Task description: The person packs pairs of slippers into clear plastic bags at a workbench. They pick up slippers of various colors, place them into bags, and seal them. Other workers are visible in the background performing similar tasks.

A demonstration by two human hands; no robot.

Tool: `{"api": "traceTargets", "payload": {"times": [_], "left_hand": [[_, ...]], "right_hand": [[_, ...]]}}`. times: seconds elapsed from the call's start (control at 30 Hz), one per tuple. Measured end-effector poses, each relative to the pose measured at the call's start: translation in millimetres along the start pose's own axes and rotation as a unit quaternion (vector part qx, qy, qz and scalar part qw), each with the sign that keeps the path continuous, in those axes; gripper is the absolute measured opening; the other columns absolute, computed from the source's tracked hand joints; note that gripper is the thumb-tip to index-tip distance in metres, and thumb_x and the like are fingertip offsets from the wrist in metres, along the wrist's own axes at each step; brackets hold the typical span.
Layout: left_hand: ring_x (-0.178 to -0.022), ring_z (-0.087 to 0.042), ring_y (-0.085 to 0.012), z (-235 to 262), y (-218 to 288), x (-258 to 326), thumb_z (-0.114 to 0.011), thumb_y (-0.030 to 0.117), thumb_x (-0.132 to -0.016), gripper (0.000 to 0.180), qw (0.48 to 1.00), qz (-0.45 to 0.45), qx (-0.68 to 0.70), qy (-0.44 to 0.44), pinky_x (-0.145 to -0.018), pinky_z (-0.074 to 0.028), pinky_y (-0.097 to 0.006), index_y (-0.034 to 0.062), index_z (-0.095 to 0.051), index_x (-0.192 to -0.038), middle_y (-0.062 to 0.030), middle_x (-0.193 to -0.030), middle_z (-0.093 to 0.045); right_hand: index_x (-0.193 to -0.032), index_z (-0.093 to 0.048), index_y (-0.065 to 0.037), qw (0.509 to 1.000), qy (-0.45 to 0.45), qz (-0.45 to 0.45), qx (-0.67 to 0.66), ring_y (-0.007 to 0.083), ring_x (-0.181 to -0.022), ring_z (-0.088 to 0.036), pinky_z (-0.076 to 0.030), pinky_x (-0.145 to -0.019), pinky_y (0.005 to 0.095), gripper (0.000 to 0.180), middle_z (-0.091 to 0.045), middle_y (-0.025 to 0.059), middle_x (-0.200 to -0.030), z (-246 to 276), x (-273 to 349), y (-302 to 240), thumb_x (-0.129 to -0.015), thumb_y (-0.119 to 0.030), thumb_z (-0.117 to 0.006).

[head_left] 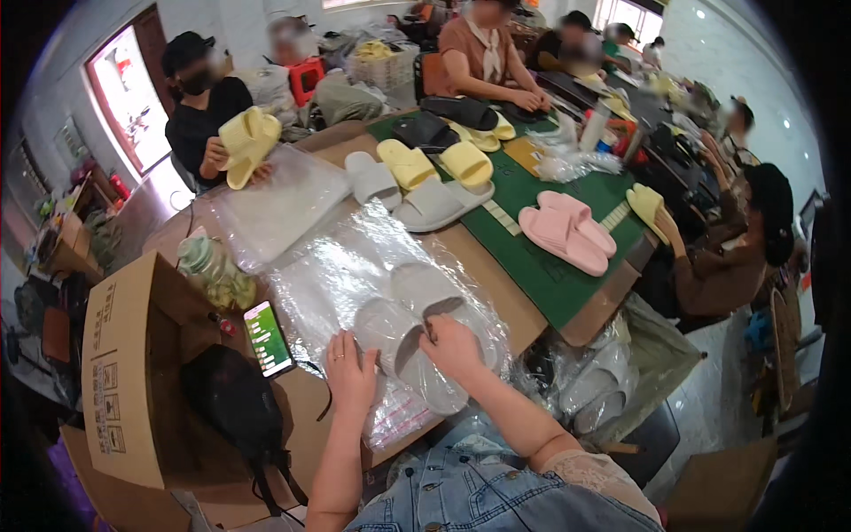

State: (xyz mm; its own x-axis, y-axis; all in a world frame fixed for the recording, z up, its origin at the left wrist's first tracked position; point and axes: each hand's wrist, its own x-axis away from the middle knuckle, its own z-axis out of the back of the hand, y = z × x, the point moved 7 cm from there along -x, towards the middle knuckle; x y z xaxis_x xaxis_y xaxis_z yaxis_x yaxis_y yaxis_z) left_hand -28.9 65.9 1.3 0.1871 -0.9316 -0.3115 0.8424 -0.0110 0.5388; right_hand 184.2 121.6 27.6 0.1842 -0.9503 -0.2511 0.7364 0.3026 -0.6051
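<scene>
In front of me a pair of grey slippers (381, 324) lies on a pile of clear plastic bags (324, 275). Glossy film shows around the near heel ends; whether the pair is inside a bag I cannot tell. My left hand (351, 377) rests on the plastic along the left side of the nearer slipper, its fingers stretched out. With curled fingers my right hand (452, 346) grips the slippers near their strap openings. The fingertips are partly hidden there.
A phone (268, 339), a jar (213, 270) and an open carton (133, 381) with a black bag (232, 403) stand left. Yellow, grey and black slippers and a pink pair (567, 232) lie across the table. Co-workers sit around; one holds a yellow slipper (248, 144).
</scene>
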Motion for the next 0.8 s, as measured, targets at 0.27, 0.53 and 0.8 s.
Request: {"api": "traceTargets", "payload": {"times": [0.27,0.53,0.8], "left_hand": [[-0.139,-0.040,-0.0426,4,4,-3,-0.056,0.029,-0.099,0.050,1.000,0.018,0.006,-0.015,-0.117,-0.028,-0.051,-0.0033,-0.055,-0.137,-0.0255,-0.146,-0.049],[-0.139,-0.039,-0.0434,-7,-10,-3,-0.051,0.027,-0.102,0.048,0.999,-0.020,-0.010,-0.032,-0.117,-0.029,-0.052,-0.0025,-0.051,-0.141,-0.0254,-0.147,-0.047],[-0.140,-0.038,-0.0441,-4,-3,0,-0.052,0.026,-0.102,0.049,0.998,-0.031,-0.034,-0.042,-0.117,-0.027,-0.053,-0.0034,-0.051,-0.141,-0.0261,-0.150,-0.045]], "right_hand": [[-0.090,-0.058,0.000,0.994,0.072,-0.005,-0.080,0.0414,-0.080,-0.064,-0.051,-0.071,0.0497,0.018,-0.064,0.0210,-0.083,15,10,7,-0.086,-0.016,-0.063],[-0.109,-0.066,0.004,0.946,0.184,-0.089,-0.254,0.0203,-0.087,-0.067,-0.053,-0.078,0.0358,0.025,-0.071,0.0131,-0.096,132,71,82,-0.085,-0.005,-0.067],[-0.102,-0.064,0.005,0.849,0.419,-0.304,0.107,0.0298,-0.082,-0.069,-0.052,-0.075,0.0391,0.021,-0.071,0.0203,-0.093,331,170,237,-0.088,-0.011,-0.065]]}}
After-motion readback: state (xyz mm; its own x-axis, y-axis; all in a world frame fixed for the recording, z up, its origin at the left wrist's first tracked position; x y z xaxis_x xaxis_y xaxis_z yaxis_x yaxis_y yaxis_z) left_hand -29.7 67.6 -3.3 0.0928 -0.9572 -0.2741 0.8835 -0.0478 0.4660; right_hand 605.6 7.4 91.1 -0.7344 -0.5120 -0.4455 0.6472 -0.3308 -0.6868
